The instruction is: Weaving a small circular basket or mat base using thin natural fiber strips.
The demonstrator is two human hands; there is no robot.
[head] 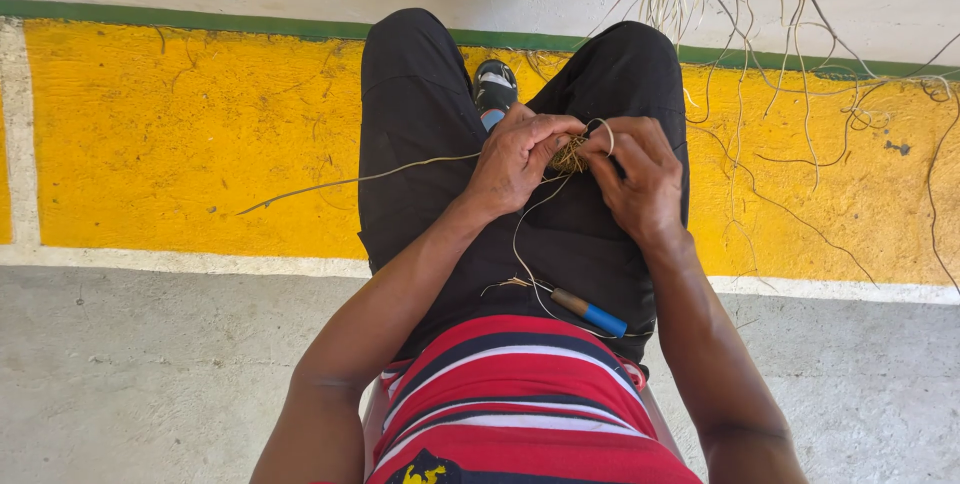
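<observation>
- blue-handled tool with tan tip lies unused on the lap, below both hands.
- left hand and right hand: each grip pinched shut on the small tan fibre bundle above the knees.
- judged step: binding or weaving; next move calls for steady strand tension.
- loose dry fibre strands hang beyond, against the yellow wall band.

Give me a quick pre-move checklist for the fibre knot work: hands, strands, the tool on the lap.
1. Both hands on the small straw-coloured fibre bundle: ok. The left hand and right hand pinch it between them.
2. Long strand trailing off to the left, free of snags: ok.
3. Thin strand looping down onto the lap: ok, slack.
4. Blue-handled tool resting on the lap: ok, untouched.
5. Tightness of the knot: cannot tell, fingers hide it.
6. Spare fibres lying on the floor at right: ok.
</observation>
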